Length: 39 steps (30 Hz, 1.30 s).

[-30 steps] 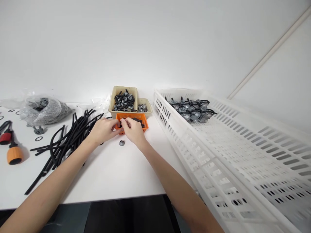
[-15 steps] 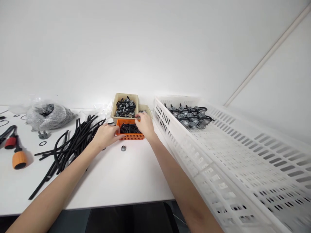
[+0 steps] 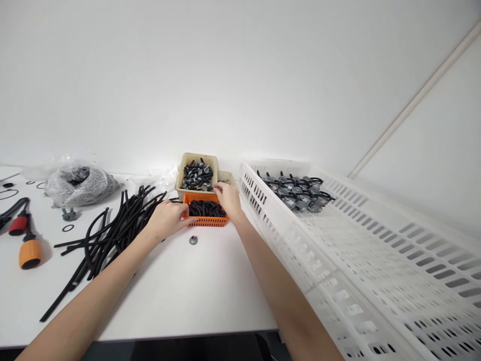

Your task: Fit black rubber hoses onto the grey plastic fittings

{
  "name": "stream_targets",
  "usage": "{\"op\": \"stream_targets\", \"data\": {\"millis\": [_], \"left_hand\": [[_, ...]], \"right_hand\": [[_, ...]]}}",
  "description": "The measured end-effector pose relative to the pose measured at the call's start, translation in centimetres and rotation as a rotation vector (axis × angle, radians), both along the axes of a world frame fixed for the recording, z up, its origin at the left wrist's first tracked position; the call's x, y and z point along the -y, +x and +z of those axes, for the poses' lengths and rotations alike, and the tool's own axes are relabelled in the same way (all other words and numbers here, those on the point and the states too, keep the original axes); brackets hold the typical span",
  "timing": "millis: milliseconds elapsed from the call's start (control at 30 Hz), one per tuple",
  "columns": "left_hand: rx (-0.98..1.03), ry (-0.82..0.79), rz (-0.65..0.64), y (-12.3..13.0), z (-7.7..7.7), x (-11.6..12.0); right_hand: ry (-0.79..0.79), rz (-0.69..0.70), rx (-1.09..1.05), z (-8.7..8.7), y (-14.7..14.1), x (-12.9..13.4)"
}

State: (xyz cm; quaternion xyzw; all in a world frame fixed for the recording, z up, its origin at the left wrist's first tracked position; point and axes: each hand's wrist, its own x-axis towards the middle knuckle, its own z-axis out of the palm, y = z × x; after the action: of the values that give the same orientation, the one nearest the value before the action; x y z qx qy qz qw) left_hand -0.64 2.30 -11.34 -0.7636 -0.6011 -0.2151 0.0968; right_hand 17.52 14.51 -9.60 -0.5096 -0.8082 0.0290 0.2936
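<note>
Just rightward, the orange basket (image 3: 212,222) adjoins the left hand (image 3: 170,218) gripping its end.

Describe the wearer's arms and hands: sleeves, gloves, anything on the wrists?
Both forearms are bare, with no sleeves in view up to the picture's edge. The left hand and right hand wear no gloves. No watch, bracelet or band shows on either wrist, and no cables or markings are visible. Rings can't be ruled out at this size.
</note>
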Motion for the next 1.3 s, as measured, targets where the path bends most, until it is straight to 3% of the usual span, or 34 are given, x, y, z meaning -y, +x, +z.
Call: {"op": "stream_targets", "data": {"millis": [433,633,700,867,1033,1300], "left_hand": [[0.02,-0.002,-0.003,0.0,-0.1,0.0],[0.018,0.096,-0.042,0.1,-0.7,0.1],[0.05,0.167,-0.053,0.2,-0.9,0.2],[0.081,0.35,-0.072,0.1,-0.9,0.5],[0.122,0.472,-0.143,-0.1,-1.1,0.6],[0.237,0.594,-0.233,0.0,-1.3,1.0]], "right_hand": [[-0.002,-0.063,0.09,0.4,0.0,-0.3],[0.078,-0.092,0.047,0.6,-0.1,2.3],[0.151,-0.015,-0.044,0.2,-0.5,4.0],[0.199,0.431,-0.194,-0.9,-1.3,8.2],[0.198,0.544,-0.346,-1.5,-0.6,9.8],[0.239,0.646,-0.319,-1.8,-1.1,11.1]]}}
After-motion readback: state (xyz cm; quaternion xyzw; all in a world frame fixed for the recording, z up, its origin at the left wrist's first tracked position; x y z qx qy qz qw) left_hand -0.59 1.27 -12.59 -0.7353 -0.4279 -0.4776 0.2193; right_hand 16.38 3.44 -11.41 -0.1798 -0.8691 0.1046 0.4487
